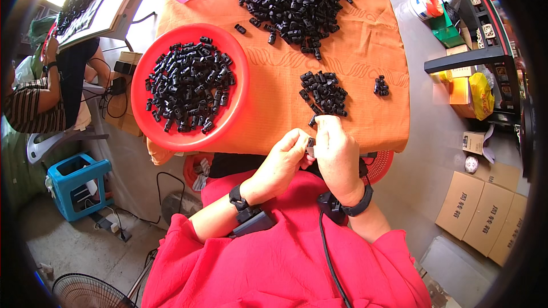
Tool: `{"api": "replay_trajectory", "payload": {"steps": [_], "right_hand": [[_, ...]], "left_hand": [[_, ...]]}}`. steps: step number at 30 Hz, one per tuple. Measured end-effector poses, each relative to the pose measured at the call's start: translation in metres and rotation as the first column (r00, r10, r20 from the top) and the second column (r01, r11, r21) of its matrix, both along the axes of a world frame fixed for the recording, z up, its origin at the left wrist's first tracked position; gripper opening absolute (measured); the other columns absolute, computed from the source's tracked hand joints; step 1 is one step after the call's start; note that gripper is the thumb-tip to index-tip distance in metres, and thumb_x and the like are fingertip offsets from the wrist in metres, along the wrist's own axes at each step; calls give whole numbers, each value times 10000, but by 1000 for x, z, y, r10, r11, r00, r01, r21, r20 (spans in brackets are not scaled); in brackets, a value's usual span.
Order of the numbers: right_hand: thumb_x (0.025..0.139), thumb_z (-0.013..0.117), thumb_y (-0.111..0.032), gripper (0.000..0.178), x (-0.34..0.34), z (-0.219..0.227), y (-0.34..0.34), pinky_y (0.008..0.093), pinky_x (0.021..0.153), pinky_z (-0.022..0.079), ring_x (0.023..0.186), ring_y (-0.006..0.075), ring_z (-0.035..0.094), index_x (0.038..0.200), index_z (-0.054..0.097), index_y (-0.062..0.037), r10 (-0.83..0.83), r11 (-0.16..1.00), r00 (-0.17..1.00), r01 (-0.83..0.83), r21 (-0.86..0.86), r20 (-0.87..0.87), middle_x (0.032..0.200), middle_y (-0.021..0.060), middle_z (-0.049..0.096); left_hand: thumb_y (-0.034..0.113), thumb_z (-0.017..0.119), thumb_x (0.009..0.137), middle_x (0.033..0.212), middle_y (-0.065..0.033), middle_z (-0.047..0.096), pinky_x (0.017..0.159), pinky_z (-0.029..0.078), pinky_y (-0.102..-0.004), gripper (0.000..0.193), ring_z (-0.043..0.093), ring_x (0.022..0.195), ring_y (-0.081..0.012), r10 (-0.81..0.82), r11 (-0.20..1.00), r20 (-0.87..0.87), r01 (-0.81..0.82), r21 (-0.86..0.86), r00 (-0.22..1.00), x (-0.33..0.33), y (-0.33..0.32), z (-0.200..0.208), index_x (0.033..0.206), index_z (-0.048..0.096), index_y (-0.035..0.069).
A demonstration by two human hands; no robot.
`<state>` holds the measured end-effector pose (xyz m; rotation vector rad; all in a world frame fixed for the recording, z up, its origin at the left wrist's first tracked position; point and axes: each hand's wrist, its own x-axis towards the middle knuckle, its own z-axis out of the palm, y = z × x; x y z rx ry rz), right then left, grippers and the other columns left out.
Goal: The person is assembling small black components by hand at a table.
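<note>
Just past the table's near edge, my left hand point(281, 162) pinches a small black plastic piece point(310, 143) between thumb and fingers. My right hand point(338, 157) is closed against the same spot, its fingertips pressed together; what they grip is mostly hidden. Right beyond my fingertips lies a small pile of black cylindrical plastic pieces point(324, 93) on the orange tablecloth point(268, 108). To the left stands a red round basin point(242, 74) with many similar black pieces inside. A large heap of black pieces point(288, 5) covers the far part of the cloth.
A little cluster of black pieces point(381, 86) sits toward the right edge. On the left are a blue stool point(80, 179), loose cables and another person point(40, 97) at a table. Shelving point(479, 57) and cardboard boxes point(479, 211) stand on the right, a fan point(91, 291) at lower left.
</note>
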<state>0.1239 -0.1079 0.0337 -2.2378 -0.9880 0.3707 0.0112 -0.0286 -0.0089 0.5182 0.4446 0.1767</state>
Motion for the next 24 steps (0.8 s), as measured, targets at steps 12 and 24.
{"api": "replay_trajectory", "payload": {"steps": [12, 24], "right_hand": [[983, 526, -73, 150, 15, 1, -3, 429, 556, 498, 638, 337, 658, 1103, 609, -34, -138, 975, 990, 140, 170, -22, 774, 184, 650], [987, 585, -114, 107, 5, 6, -13, 327, 521, 497, 585, 196, 655, 1042, 602, -24, 136, 983, 900, -69, 172, -414, 698, 103, 646]], "left_hand": [[211, 519, 1043, 906, -23, 584, 754, 432, -246, 152, 500, 790, -104, -37, 997, -44, 34, -75, 998, -3, 0, 2, 989, 546, 71], [210, 504, 1047, 872, -11, 556, 767, 447, -274, 159, 520, 801, -121, -20, 984, 38, 26, -174, 999, -1, 3, -4, 991, 548, 68]]}}
